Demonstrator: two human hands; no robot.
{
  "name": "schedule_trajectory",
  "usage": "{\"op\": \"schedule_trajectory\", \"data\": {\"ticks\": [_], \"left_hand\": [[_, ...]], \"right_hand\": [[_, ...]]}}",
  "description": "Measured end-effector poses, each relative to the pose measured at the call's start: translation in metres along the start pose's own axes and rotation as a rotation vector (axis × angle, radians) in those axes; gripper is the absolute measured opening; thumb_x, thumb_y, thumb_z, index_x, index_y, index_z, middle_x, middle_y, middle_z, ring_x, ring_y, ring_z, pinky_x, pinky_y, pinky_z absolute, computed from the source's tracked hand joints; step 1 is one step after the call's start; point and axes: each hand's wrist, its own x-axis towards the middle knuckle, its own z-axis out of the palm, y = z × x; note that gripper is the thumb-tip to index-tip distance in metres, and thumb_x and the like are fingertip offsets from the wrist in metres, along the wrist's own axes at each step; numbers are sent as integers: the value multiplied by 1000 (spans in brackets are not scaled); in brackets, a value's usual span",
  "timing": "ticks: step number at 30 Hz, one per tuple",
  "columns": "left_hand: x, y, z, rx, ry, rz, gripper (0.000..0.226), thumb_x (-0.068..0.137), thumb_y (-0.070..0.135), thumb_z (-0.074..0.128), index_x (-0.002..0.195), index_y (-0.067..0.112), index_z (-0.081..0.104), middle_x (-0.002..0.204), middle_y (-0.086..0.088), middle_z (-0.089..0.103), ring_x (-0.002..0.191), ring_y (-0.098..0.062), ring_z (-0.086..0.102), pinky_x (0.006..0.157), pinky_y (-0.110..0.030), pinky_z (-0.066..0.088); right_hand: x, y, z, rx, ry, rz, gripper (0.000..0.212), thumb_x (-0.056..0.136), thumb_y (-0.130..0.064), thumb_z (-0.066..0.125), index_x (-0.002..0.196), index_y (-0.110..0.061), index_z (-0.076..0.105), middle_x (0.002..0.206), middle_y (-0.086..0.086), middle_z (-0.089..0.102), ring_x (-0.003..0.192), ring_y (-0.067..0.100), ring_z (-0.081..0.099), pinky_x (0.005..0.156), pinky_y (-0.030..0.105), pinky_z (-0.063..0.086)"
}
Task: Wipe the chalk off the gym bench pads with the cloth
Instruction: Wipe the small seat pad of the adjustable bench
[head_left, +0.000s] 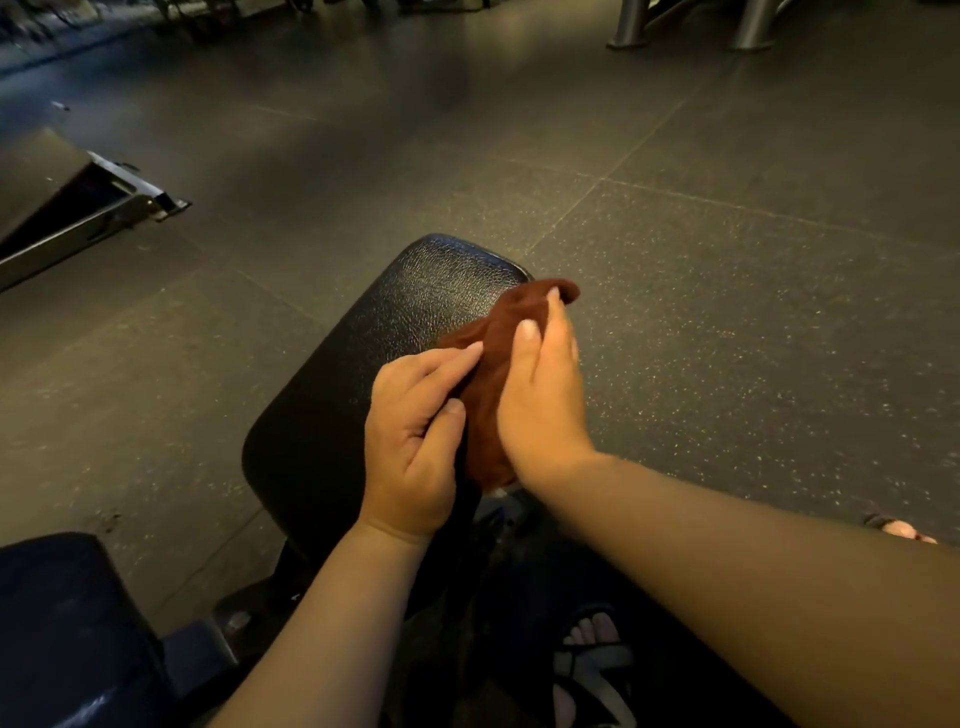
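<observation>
Head view: left hand (410, 441), right hand (540, 400) grip cloth (519, 307) at pad (358, 374) edge.

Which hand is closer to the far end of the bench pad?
Right. The right hand grips the cloth by the far right corner of the pad; the left hand holds the cloth farther back, over its near half.

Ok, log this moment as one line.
stage: handling cloth | left grip: pinches cloth | right grip: holds cloth | cloth: bunched, over right edge of pad
</observation>
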Motion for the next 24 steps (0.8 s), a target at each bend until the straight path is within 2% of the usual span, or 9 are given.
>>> {"op": "schedule_trajectory", "data": {"ticks": [3,5,8,12,16,18,20,22,24], "left_hand": [[-5,5,2,-64,28,-21,46,85,-6,50,126,7,63,119,-5,69,108,-22,61,95,-41,45],[-6,3,0,-50,68,-38,44,85,-8,49,123,6,66,116,-3,68,106,-22,61,94,-42,47],[-3,1,1,96,132,-88,45,82,-8,50,118,10,70,113,10,61,110,-5,54,99,-28,40],[3,-4,2,86,182,-259,48,81,-6,50,121,15,69,128,7,59,126,-8,50,109,-17,32],[5,-6,1,-67,198,-374,50,83,-11,49,115,22,70,124,12,64,124,-2,55,111,-24,39],[7,-2,1,-94,209,-411,50,83,-12,48,113,20,71,123,9,65,122,-2,56,110,-25,41],[8,3,0,-57,185,-467,48,85,-10,45,116,16,72,129,6,64,124,-1,53,110,-20,38],[3,6,-3,15,143,-520,47,90,-6,44,125,14,67,140,4,57,131,-2,46,114,-19,32],[-13,8,-6,129,91,-486,45,95,4,42,135,13,60,149,3,49,140,-6,38,120,-28,28]], "right_hand": [[-16,-24,66,-8,61,-22,52,109,-32,28,159,-23,17,166,2,17,150,16,21,104,11,16],[-15,-24,84,-52,94,22,60,107,-37,33,160,-27,6,168,-4,3,152,17,10,111,20,13],[-30,-12,86,-208,5,-66,71,106,-38,38,159,-31,-9,164,-15,-19,153,15,-11,124,41,7],[-39,5,84,-302,-76,-256,62,108,-30,34,160,-27,1,160,-16,-31,151,11,-23,126,47,5],[-11,0,68,-391,-111,-363,49,107,-24,34,155,-15,31,169,-3,3,153,19,-16,120,23,-6],[-18,4,65,-504,-180,-465,46,105,-24,36,149,-12,42,165,0,21,154,26,-12,125,36,-4],[-28,10,63,-689,-318,-661,46,100,-26,36,141,-10,52,157,3,39,154,30,4,124,51,-8],[-21,9,53,-837,-428,-847,46,99,-29,36,135,-11,59,148,4,51,150,26,25,122,48,-11],[0,1,44,-925,-435,-942,42,100,-28,38,132,-14,61,144,1,56,145,22,37,124,43,-4]]}}
